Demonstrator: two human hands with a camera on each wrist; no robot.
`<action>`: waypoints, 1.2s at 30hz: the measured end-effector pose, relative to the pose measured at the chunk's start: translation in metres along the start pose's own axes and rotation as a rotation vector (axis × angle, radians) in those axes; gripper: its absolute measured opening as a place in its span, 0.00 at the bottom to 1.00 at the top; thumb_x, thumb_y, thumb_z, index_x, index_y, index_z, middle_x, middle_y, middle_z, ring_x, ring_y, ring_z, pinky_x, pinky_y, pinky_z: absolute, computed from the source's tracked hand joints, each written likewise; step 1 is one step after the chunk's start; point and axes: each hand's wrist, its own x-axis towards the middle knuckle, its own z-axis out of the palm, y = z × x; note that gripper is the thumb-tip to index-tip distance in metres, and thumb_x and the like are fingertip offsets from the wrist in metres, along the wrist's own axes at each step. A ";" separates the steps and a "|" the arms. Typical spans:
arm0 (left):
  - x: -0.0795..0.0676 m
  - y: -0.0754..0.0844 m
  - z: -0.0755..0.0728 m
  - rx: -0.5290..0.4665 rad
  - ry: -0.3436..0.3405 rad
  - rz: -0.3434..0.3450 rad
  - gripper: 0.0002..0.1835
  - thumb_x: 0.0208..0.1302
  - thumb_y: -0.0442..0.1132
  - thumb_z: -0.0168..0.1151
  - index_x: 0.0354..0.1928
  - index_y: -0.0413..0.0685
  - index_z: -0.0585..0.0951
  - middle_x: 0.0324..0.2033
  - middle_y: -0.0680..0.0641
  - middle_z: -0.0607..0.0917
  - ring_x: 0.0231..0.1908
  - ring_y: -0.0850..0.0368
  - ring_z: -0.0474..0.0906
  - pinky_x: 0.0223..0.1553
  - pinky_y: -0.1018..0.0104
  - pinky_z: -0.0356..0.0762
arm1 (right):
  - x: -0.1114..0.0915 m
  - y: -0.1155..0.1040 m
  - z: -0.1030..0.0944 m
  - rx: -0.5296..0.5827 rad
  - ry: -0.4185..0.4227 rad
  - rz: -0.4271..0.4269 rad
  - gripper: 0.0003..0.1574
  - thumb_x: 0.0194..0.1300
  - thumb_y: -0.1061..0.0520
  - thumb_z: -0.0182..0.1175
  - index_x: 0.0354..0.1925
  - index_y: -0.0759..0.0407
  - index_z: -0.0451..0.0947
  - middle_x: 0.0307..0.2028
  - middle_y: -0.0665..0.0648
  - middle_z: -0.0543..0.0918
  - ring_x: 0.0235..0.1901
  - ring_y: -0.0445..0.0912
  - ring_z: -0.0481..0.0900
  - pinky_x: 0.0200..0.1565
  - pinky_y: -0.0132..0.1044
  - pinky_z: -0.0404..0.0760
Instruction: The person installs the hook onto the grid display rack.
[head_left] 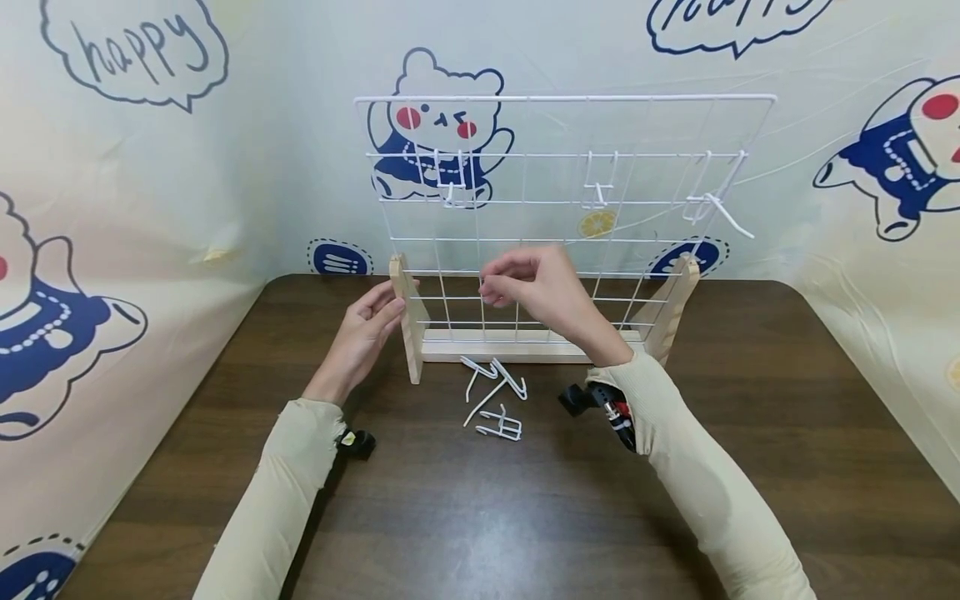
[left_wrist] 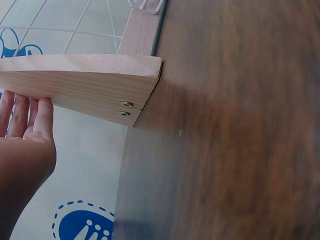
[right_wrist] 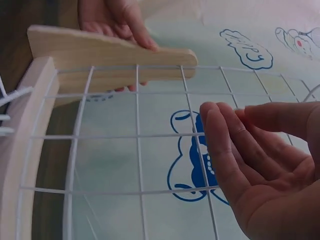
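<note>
A white wire grid rack (head_left: 525,240) stands upright between wooden side panels. My left hand (head_left: 358,333) grips the left side panel (head_left: 411,325), thumb at the front edge and fingers behind it. Its fingers (left_wrist: 20,115) rest against the wood in the left wrist view. My right hand (head_left: 551,296) hovers before the grid's lower left half. In the right wrist view its thumb meets the fairly straight fingers (right_wrist: 220,145), with nothing visible between them. On the grid hang a left hook (head_left: 450,187), a middle hook (head_left: 598,192) and a longer right hook (head_left: 723,208).
Several loose white hooks (head_left: 497,383) lie on the brown table (head_left: 450,517) before the rack's wooden base bar (head_left: 510,346). One hook (head_left: 502,425) lies nearer me. A printed cloth (head_left: 300,167) hangs behind the table. The right side panel (head_left: 671,308) stands beyond my right forearm.
</note>
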 end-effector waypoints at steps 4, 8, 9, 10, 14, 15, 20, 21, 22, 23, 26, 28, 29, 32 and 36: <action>0.000 0.000 0.000 -0.011 0.005 -0.001 0.26 0.73 0.40 0.58 0.71 0.47 0.69 0.70 0.39 0.68 0.70 0.49 0.62 0.72 0.56 0.60 | -0.008 0.005 -0.001 -0.006 -0.051 -0.014 0.06 0.68 0.65 0.62 0.41 0.66 0.85 0.36 0.65 0.87 0.35 0.56 0.87 0.41 0.48 0.87; 0.000 0.000 0.001 -0.007 0.004 -0.005 0.26 0.74 0.40 0.58 0.71 0.48 0.69 0.70 0.39 0.68 0.71 0.49 0.62 0.72 0.55 0.60 | -0.018 0.008 -0.002 -0.033 -0.082 -0.010 0.06 0.68 0.64 0.63 0.42 0.63 0.85 0.37 0.63 0.88 0.34 0.52 0.87 0.41 0.47 0.87; 0.000 0.000 0.001 -0.006 0.004 -0.005 0.26 0.74 0.40 0.58 0.71 0.48 0.69 0.70 0.39 0.68 0.71 0.49 0.62 0.72 0.55 0.60 | -0.021 0.007 -0.002 -0.036 -0.089 -0.010 0.06 0.68 0.64 0.63 0.42 0.62 0.85 0.36 0.62 0.88 0.33 0.51 0.87 0.41 0.47 0.87; 0.000 0.000 0.001 -0.003 0.003 -0.006 0.26 0.74 0.40 0.58 0.71 0.48 0.69 0.70 0.40 0.69 0.70 0.49 0.62 0.72 0.55 0.60 | -0.024 0.007 -0.002 -0.034 -0.097 -0.010 0.06 0.68 0.65 0.63 0.42 0.62 0.85 0.36 0.62 0.88 0.33 0.50 0.87 0.41 0.46 0.87; 0.000 0.000 0.001 -0.008 0.000 0.009 0.26 0.74 0.40 0.58 0.71 0.47 0.69 0.68 0.43 0.72 0.70 0.50 0.64 0.71 0.57 0.61 | -0.031 0.006 -0.002 -0.032 -0.121 -0.034 0.07 0.68 0.66 0.62 0.43 0.64 0.84 0.37 0.63 0.88 0.34 0.52 0.87 0.41 0.46 0.87; 0.000 0.000 0.001 -0.014 -0.004 0.014 0.26 0.74 0.39 0.58 0.71 0.47 0.69 0.68 0.43 0.73 0.70 0.49 0.64 0.71 0.57 0.61 | -0.033 0.006 -0.002 -0.032 -0.123 -0.040 0.07 0.68 0.66 0.62 0.43 0.64 0.84 0.37 0.64 0.88 0.34 0.52 0.87 0.41 0.46 0.87; 0.000 0.000 0.002 -0.022 -0.008 0.028 0.26 0.74 0.38 0.57 0.71 0.45 0.68 0.68 0.43 0.72 0.70 0.49 0.64 0.71 0.59 0.62 | -0.039 0.007 -0.003 -0.046 -0.128 -0.045 0.07 0.68 0.66 0.62 0.43 0.63 0.85 0.36 0.60 0.88 0.34 0.53 0.87 0.41 0.44 0.87; 0.000 0.000 0.002 -0.020 -0.004 0.024 0.26 0.74 0.38 0.57 0.71 0.45 0.68 0.68 0.43 0.73 0.70 0.49 0.64 0.70 0.59 0.63 | -0.040 0.007 -0.003 -0.051 -0.130 -0.041 0.07 0.68 0.66 0.62 0.43 0.62 0.85 0.36 0.59 0.88 0.34 0.51 0.87 0.41 0.43 0.87; 0.000 0.000 0.001 -0.018 -0.001 0.023 0.26 0.74 0.39 0.57 0.71 0.45 0.68 0.68 0.43 0.73 0.69 0.49 0.64 0.70 0.59 0.63 | -0.041 0.008 -0.003 -0.059 -0.131 -0.039 0.07 0.68 0.66 0.62 0.43 0.61 0.85 0.36 0.58 0.88 0.34 0.51 0.87 0.40 0.43 0.87; -0.001 0.000 0.001 -0.013 0.003 0.020 0.26 0.74 0.39 0.57 0.71 0.46 0.68 0.67 0.43 0.73 0.69 0.50 0.65 0.70 0.59 0.64 | -0.042 0.010 -0.004 -0.065 -0.132 -0.035 0.08 0.68 0.65 0.62 0.43 0.61 0.85 0.37 0.58 0.88 0.34 0.50 0.87 0.40 0.42 0.87; -0.001 0.000 0.001 -0.009 0.006 0.015 0.26 0.74 0.39 0.57 0.71 0.46 0.68 0.68 0.43 0.73 0.69 0.49 0.64 0.70 0.59 0.63 | -0.046 0.014 -0.005 -0.062 -0.131 -0.023 0.08 0.68 0.66 0.62 0.43 0.61 0.85 0.37 0.60 0.88 0.34 0.48 0.87 0.40 0.42 0.87; -0.001 0.000 0.001 -0.011 0.005 0.015 0.26 0.74 0.38 0.57 0.71 0.46 0.69 0.68 0.43 0.73 0.70 0.49 0.64 0.70 0.59 0.63 | -0.048 0.016 -0.006 -0.052 -0.126 -0.009 0.08 0.67 0.66 0.62 0.43 0.62 0.85 0.36 0.61 0.88 0.33 0.49 0.87 0.39 0.42 0.88; -0.002 0.000 0.001 -0.006 0.006 0.013 0.26 0.74 0.39 0.58 0.71 0.46 0.69 0.68 0.44 0.73 0.70 0.50 0.64 0.70 0.59 0.63 | -0.049 0.018 -0.006 -0.043 -0.125 -0.001 0.08 0.67 0.67 0.62 0.43 0.62 0.85 0.36 0.61 0.88 0.33 0.50 0.87 0.39 0.42 0.88; -0.002 0.000 0.000 -0.007 0.004 0.014 0.26 0.74 0.39 0.57 0.71 0.46 0.69 0.68 0.44 0.73 0.70 0.50 0.64 0.70 0.60 0.63 | -0.053 0.021 -0.006 -0.006 -0.128 0.030 0.08 0.66 0.68 0.62 0.42 0.63 0.84 0.35 0.61 0.88 0.34 0.55 0.87 0.39 0.43 0.88; -0.002 0.000 0.000 -0.001 0.001 0.015 0.26 0.74 0.39 0.57 0.71 0.46 0.68 0.68 0.44 0.72 0.69 0.50 0.64 0.70 0.59 0.63 | -0.057 0.027 -0.005 0.008 -0.139 0.066 0.07 0.66 0.68 0.62 0.42 0.64 0.84 0.34 0.59 0.88 0.35 0.55 0.88 0.39 0.42 0.88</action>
